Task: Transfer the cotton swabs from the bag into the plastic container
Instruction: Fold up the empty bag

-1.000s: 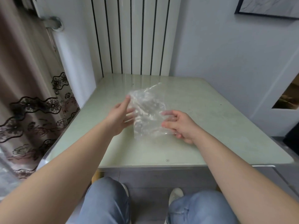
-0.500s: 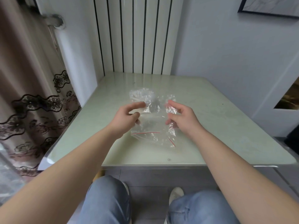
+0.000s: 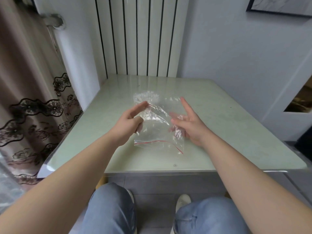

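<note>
A clear plastic zip bag [image 3: 158, 132] with a red seal line lies in the middle of the pale green table [image 3: 219, 132], its mouth toward me. A bunch of white cotton swabs [image 3: 146, 96] sits at the bag's far end. My left hand [image 3: 130, 122] pinches the bag's left edge, index finger stretched toward the swabs. My right hand [image 3: 190, 124] is at the bag's right side with its fingers spread; some of them show through the plastic. No plastic container is visible.
A white ribbed radiator [image 3: 138, 36] stands behind the table's far edge. A patterned curtain [image 3: 33, 107] hangs at the left, a wall and a dark opening [image 3: 300, 102] at the right. My knees are below the table's near edge.
The bag went from held up and crumpled to lying flat on the table. My right hand's fingers have spread apart, and my left index finger has straightened.
</note>
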